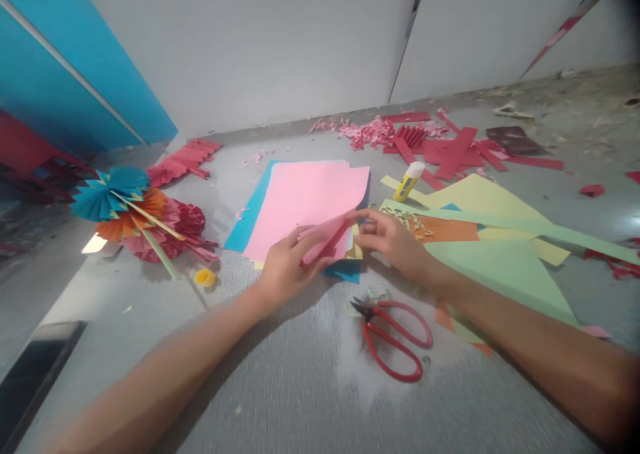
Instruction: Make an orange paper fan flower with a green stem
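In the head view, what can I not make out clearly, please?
Head view:
The left hand and right hand cover the front corner of the paper stack.
The pink paper on top hides the lower sheets, so their number is unclear.
The dark piece at the back is too small to identify.
The red object is blurred and cut off by the left edge.
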The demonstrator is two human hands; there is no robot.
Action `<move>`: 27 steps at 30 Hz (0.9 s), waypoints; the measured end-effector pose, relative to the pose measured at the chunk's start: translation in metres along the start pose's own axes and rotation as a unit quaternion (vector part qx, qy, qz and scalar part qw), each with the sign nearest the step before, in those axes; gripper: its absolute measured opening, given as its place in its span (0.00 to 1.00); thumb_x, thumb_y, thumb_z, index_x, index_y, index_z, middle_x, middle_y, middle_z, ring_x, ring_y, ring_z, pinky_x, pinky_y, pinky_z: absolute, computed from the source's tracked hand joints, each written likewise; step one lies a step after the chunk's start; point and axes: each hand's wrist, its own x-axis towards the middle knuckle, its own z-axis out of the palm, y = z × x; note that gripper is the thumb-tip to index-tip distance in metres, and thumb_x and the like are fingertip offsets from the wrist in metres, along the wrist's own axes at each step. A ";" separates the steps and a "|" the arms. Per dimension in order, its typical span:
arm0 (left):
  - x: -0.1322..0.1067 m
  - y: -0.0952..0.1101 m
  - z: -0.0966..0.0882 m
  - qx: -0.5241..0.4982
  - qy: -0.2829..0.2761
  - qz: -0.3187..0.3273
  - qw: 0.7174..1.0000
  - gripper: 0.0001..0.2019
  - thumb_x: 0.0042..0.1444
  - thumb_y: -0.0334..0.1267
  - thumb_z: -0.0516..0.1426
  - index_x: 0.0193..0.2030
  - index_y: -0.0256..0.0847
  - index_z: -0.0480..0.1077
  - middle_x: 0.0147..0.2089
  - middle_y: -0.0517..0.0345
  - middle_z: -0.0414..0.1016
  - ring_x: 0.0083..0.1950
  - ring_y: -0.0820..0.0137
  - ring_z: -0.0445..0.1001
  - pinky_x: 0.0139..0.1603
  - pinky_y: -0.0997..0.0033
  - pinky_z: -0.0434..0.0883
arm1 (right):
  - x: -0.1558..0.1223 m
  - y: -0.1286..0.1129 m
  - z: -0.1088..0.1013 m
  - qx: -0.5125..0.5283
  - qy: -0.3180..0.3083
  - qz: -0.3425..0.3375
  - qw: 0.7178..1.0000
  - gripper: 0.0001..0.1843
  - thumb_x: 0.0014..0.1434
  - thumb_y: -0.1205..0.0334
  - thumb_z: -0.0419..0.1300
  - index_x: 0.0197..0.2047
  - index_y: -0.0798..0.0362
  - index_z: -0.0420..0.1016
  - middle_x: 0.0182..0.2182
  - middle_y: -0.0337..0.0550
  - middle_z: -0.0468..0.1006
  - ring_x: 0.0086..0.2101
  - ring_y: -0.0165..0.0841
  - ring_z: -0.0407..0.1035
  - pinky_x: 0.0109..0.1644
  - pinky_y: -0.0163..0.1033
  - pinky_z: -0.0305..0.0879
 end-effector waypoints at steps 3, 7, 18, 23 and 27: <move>0.000 0.001 0.002 0.019 -0.002 0.007 1.000 0.17 0.64 0.48 0.61 0.55 0.43 0.72 0.54 0.44 0.78 0.48 0.56 0.81 0.43 0.55 0.80 | 0.001 0.003 -0.001 -0.046 -0.041 -0.018 0.998 0.25 0.53 0.67 0.62 0.55 0.50 0.71 0.31 0.38 0.78 0.31 0.33 0.71 0.36 0.40 0.66; 0.001 0.002 0.002 0.032 -0.003 0.025 0.999 0.22 0.60 0.54 0.63 0.56 0.46 0.71 0.53 0.45 0.79 0.48 0.58 0.80 0.44 0.55 0.80 | 0.002 0.007 -0.001 -0.059 -0.048 -0.031 0.997 0.27 0.53 0.67 0.62 0.57 0.50 0.70 0.32 0.38 0.78 0.30 0.32 0.71 0.34 0.39 0.65; 0.003 0.007 -0.009 -0.008 0.066 -0.143 0.987 0.07 0.66 0.33 0.55 0.46 0.39 0.75 0.44 0.53 0.82 0.42 0.69 0.80 0.41 0.69 0.75 | 0.005 0.011 -0.005 -0.096 -0.017 -0.067 0.993 0.07 0.55 0.64 0.62 0.39 0.50 0.76 0.31 0.39 0.76 0.31 0.32 0.68 0.35 0.39 0.64; 0.003 0.007 -0.004 0.015 -0.004 -0.031 0.999 0.15 0.65 0.45 0.60 0.53 0.40 0.72 0.49 0.48 0.82 0.46 0.64 0.81 0.41 0.66 0.77 | 0.003 0.006 -0.002 -0.080 -0.030 -0.070 0.994 0.06 0.60 0.57 0.61 0.35 0.50 0.73 0.30 0.38 0.74 0.30 0.31 0.70 0.37 0.40 0.68; 0.003 0.004 -0.004 0.003 -0.011 -0.073 0.997 0.12 0.67 0.43 0.58 0.52 0.40 0.73 0.47 0.49 0.82 0.45 0.66 0.81 0.43 0.65 0.77 | 0.002 0.007 -0.002 -0.070 -0.056 -0.049 0.995 0.09 0.61 0.54 0.63 0.37 0.50 0.71 0.30 0.36 0.73 0.29 0.30 0.70 0.37 0.41 0.70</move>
